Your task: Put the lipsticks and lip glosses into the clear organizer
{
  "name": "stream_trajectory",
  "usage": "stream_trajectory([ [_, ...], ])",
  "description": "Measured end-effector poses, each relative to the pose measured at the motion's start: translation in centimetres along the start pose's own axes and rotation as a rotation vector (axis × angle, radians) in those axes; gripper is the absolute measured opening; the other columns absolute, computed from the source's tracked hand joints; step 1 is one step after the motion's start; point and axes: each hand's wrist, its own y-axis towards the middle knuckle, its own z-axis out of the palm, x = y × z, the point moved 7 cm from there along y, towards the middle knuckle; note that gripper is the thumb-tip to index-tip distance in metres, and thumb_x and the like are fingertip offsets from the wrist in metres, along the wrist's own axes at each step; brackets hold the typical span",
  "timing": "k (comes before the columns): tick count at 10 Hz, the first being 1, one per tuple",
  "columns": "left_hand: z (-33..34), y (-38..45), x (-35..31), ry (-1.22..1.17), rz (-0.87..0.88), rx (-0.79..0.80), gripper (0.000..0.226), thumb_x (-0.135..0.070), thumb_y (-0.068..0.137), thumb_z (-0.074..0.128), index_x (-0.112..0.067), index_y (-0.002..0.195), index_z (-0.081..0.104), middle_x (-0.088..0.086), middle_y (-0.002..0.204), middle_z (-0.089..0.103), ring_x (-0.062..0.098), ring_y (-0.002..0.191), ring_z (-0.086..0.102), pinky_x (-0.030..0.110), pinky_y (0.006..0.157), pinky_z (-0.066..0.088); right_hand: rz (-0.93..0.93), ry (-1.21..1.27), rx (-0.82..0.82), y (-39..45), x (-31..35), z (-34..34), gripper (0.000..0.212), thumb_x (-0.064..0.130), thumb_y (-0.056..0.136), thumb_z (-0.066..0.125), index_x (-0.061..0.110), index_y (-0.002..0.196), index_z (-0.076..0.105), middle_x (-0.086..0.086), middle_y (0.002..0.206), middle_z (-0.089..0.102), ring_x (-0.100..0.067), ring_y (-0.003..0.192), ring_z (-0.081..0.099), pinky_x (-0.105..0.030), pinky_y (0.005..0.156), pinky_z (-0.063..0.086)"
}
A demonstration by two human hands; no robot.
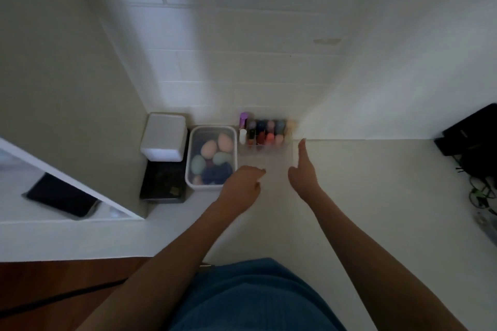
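The clear organizer (266,140) is sitting filled with lipsticks and lip glosses (265,130) against the counter's (363,183) back wall, while the left hand (242,185), loosely curled and empty, and the open right hand (305,172) are flanking it, likely to steady it.

A single wide-angle camera worn on the person's head looks forward and steeply down from close above the white desk (376,196), facing the tiled wall behind the clear organizer (265,142), which sits near frame centre, with both forearms reaching up from the bottom edge toward it.
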Motion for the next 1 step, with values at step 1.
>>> stream_trajectory([
  [1,-10.91,-1.38,0.58,-0.497,0.098,-0.469,0.052,-0.013,0.080,0.067,-0.032,0.127,0.054,-0.015,0.122,0.062,0.015,0.113,0.060,0.002,0.089,0.036,-0.279,0.403,-0.381,-1.44,4.06,-7.89,0.065,-0.005,0.081,0.047,0.028,0.136,0.046,0.007,0.133,0.057,-0.016,0.124,0.054,-0.018,0.091,0.043],
])
